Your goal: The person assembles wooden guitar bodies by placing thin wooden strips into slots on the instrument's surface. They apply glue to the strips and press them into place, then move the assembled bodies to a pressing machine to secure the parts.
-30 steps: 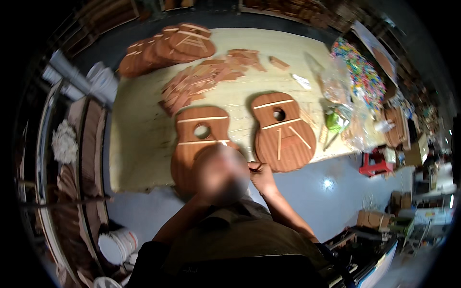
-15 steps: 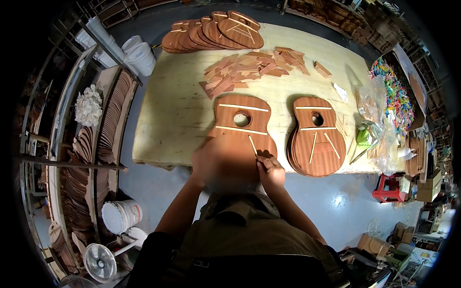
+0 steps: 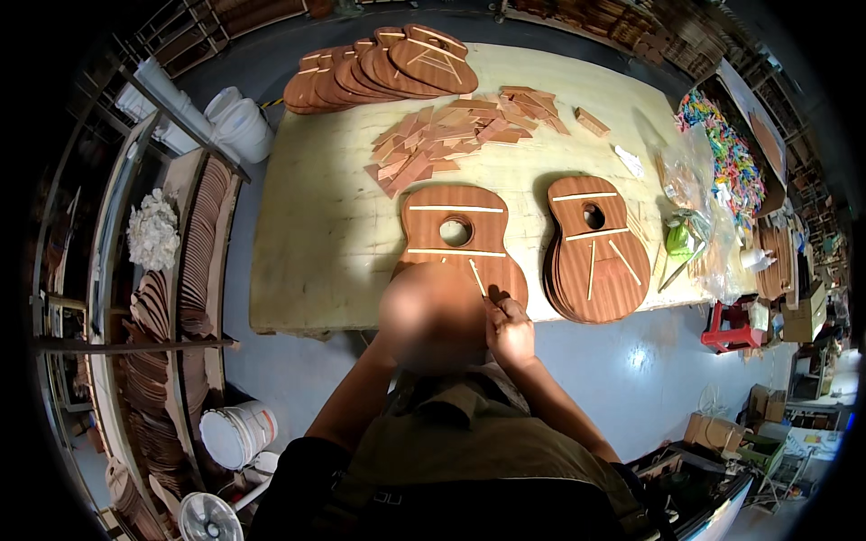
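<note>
In front of me lies a small guitar-shaped brown wood plate (image 3: pixel 424 233) with a round soundhole and pale strips across it. My right hand (image 3: pixel 511 330) is closed, its bent fingers at the lower end of a slanted pale wooden strip (image 3: pixel 476 275) on the plate's right half. Another slanted strip's top end shows to its left. A round blurred patch covers the plate's lower left part. My left forearm (image 3: pixel 359 383) runs up into that patch, which hides my left hand and its fingers. To the right rests a stack of similar plates (image 3: pixel 603 287), its top one bearing pale strips.
Loose thin wood pieces (image 3: pixel 433 144) are heaped on the pale worktable (image 3: pixel 307 243). More braced plates (image 3: pixel 379 68) overlap at its far left. Plastic bags (image 3: pixel 690 230) and a white bottle (image 3: pixel 756 261) lie right. Racks (image 3: pixel 194 343), a bucket (image 3: pixel 238 435) and a fan (image 3: pixel 209 518) stand left.
The view has shifted and turned slightly. My right hand stays at the strip's lower end, with a second slanted strip's top now showing beside the blurred patch.
</note>
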{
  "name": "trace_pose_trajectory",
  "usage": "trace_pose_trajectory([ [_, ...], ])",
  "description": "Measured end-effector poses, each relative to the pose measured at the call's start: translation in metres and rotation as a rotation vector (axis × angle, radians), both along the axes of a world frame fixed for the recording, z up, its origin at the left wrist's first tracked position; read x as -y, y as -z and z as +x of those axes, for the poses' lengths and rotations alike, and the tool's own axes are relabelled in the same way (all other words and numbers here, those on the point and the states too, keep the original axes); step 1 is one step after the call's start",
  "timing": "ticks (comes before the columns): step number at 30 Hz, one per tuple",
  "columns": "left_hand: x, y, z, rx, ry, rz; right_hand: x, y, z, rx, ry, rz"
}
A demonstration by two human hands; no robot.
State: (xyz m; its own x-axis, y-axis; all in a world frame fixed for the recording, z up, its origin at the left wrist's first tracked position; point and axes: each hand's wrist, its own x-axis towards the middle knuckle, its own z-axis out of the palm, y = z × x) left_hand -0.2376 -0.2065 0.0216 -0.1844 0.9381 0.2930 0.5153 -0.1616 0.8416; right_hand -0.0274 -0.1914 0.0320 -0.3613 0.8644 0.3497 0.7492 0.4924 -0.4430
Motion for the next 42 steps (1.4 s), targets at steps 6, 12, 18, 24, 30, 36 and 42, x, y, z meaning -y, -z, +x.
trace_pose_trajectory([
  [6, -0.007, 0.011, 0.004, -0.2, -0.136, -0.043, -0.004, 0.003, 0.001, 0.004, -0.065, 0.065],
  [12, -0.006, 0.01, 0.009, -0.163, -0.219, -0.056, -0.007, 0.008, 0.007, -0.014, -0.099, 0.006],
  [18, -0.007, 0.006, 0.011, -0.236, -0.213, -0.028, -0.006, 0.005, 0.013, -0.117, -0.067, -0.11],
  [24, -0.007, 0.016, 0.013, -0.222, -0.24, -0.03, 0.005, -0.018, 0.048, -0.352, -0.015, -0.303],
  [30, 0.001, 0.016, 0.013, 0.021, -0.308, -0.136, 0.026, -0.014, 0.107, -0.478, 0.248, -0.275],
  [36, 0.014, -0.022, 0.045, -0.068, -0.231, 0.006, 0.1, 0.065, 0.199, -0.966, 0.747, -0.498],
  [42, 0.015, -0.026, 0.131, -0.123, 0.672, 0.17, 0.285, 0.121, 0.226, -1.529, 1.648, -0.362],
])
